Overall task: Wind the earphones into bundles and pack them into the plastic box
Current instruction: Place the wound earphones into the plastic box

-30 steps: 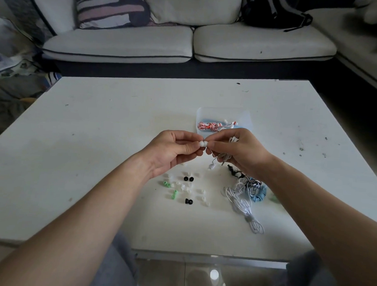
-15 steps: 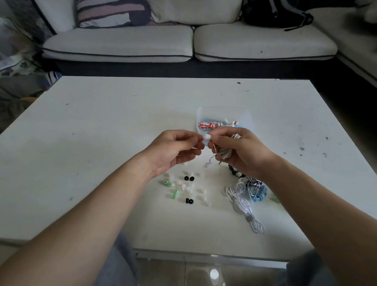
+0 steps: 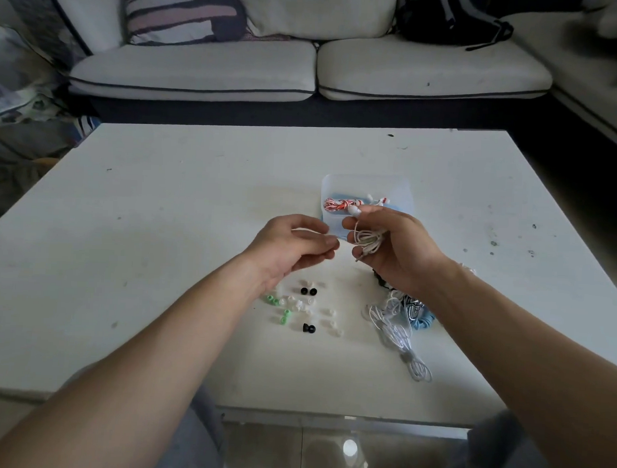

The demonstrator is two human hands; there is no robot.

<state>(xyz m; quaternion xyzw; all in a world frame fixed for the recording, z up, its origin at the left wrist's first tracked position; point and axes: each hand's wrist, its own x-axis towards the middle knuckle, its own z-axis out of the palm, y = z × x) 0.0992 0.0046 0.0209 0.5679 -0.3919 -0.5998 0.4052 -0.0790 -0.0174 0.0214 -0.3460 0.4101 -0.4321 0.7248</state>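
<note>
**Right hand** (image 3: 396, 250): the fingers (image 3: 375, 215) are curled round a white earphone bundle (image 3: 368, 238), which lies in the palm as loose coils. Thumb and forefinger pinch one of its white earbuds (image 3: 354, 210) at the top. The hand is raised over the near edge of the plastic box (image 3: 402, 188). The bundle is in front of that edge, not inside the box.

**Left hand** (image 3: 288, 249): it is just left of the box's near corner, close to the right hand but apart from it. The fingers (image 3: 319, 239) are curled with the thumb against the forefinger. Whether anything is pinched there cannot be told (too small to make out).

**Inside the box:** one red-and-white earphone bundle (image 3: 340, 204) lies toward the near-left side.

**Nearer than the box, below the right wrist:** there is a heap of unwound earphones, with a white cable (image 3: 398, 338) trailing out of it and a blue cable (image 3: 425, 322) beside that.

**Near-left of the box, under the left hand:** loose ear tips are scattered about, some black (image 3: 309, 291), some green (image 3: 270, 300) and some white (image 3: 328, 323).

**Surface** (image 3: 158, 234): it is white and scuffed, with dark specks. The box stands right of centre.

**Beyond the box, past the far edge of the surface:** there is a pale sofa (image 3: 201, 70) with a striped cushion (image 3: 182, 9) and a black backpack (image 3: 447, 17).
</note>
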